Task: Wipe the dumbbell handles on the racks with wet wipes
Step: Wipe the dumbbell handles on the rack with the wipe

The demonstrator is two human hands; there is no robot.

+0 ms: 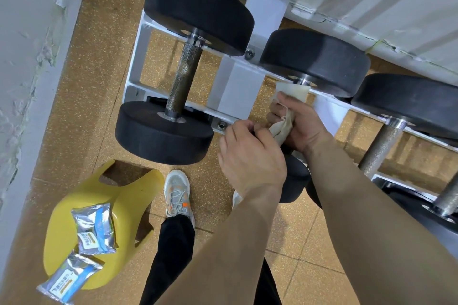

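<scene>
The left hand (250,158) and right hand (302,126) are bare, and so are both forearms (359,205). The leg (173,255) is in black trousers. The shoe (177,195) is a pale grey mesh trainer with grey laces and small orange marks. A second shoe's white toe (236,199) shows beside the left forearm.

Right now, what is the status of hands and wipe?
Right hand grips wipe round middle dumbbell handle. Left hand curled beside, hold unclear. No obstruction.
</scene>
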